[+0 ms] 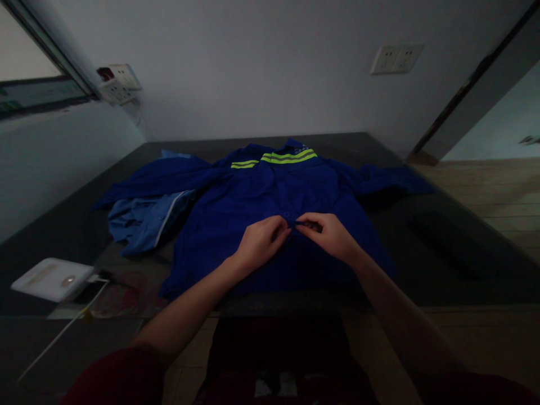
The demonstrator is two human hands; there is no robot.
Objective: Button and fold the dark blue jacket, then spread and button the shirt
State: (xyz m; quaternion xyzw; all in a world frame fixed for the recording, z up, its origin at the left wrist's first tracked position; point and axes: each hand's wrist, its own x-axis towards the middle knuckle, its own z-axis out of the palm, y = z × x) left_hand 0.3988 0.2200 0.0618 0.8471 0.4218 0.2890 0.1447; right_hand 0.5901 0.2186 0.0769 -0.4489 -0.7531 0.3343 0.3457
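Note:
A dark blue work jacket [240, 208] lies spread on the dark table, its collar toward the wall and its sleeves out to both sides. Yellow-green reflective strips cross its chest. My left hand [265, 235] pinches the cloth of the front placket near the middle. Facing it, my right hand [327, 232] pinches the same front edge, fingertips close to those of the left. A round button [287, 214] shows just above the fingertips. Whatever small part lies between the fingers is hidden.
A lighter blue garment [141, 219] lies partly under the jacket's left sleeve. A white power bank [54, 279] with a cable sits at the table's left front. A dark flat object [449, 242] rests on the right. Wall sockets [396, 59] are behind.

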